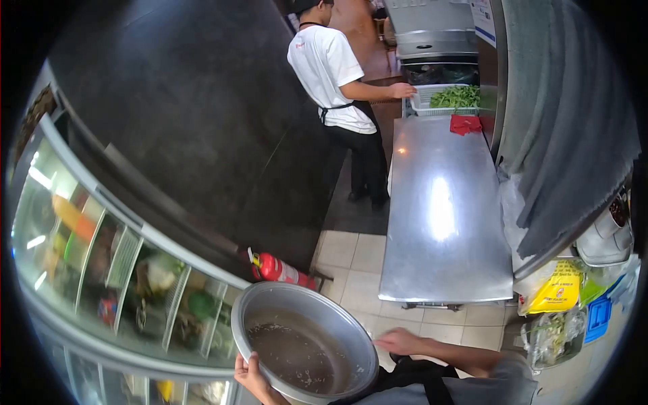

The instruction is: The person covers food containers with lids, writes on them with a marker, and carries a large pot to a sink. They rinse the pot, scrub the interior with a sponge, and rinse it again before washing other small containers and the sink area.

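A large, deep silver metal pot (304, 341) tilts in front of my body, with white bits like rice grains scattered over its wet-looking bottom. My left hand (251, 379) grips its near left rim, thumb over the edge. Just beyond the pot's right rim is my right hand (399, 341), its fingers curled together and slightly blurred. I see nothing held in it, and a narrow gap seems to separate it from the rim.
A glass display fridge (145, 226) with food lines the left. A red fire extinguisher (280, 270) stands behind the pot. Ahead is a steel table (445, 202); a co-worker (331, 74) reaches toward a white basket (422, 101) of greens. Bags (557, 287) sit right.
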`<state>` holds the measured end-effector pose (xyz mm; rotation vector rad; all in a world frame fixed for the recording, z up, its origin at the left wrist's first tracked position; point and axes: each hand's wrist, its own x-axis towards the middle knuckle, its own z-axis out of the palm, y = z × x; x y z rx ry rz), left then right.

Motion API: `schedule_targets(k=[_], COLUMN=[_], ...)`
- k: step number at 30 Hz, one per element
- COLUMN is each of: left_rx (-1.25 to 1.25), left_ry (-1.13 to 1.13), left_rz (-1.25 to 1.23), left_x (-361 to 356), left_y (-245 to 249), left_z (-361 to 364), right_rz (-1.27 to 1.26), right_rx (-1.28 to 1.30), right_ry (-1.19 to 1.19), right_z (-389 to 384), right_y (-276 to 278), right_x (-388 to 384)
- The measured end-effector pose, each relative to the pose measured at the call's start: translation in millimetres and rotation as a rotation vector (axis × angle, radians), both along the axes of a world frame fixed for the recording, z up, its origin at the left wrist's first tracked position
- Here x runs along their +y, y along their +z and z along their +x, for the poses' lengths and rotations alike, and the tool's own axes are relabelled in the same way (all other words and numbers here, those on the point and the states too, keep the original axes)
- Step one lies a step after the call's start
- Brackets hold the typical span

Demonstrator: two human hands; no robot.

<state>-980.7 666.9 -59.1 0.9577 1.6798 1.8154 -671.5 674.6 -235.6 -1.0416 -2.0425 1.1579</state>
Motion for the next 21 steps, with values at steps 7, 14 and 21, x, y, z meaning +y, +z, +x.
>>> schedule_targets(k=[7,14,21], left_rx=[-0.032,-0.135,-0.199], left_ry=[-0.162,-0.41,-0.655], left_rz=[-0.025,-0.038,0.005], left_x=[193,385,582], left_y=[-2,-10,-11], left_z=[-23,-20,37], right_rz=[0.356,-0.001,-0.808], right_rx=[0.494,0.386,0.774], right_ry=[-0.123,-0.375,-0.895], right_z=[-139,-57,-9], right_y=[142,42,-13], right_x=[214,285,310])
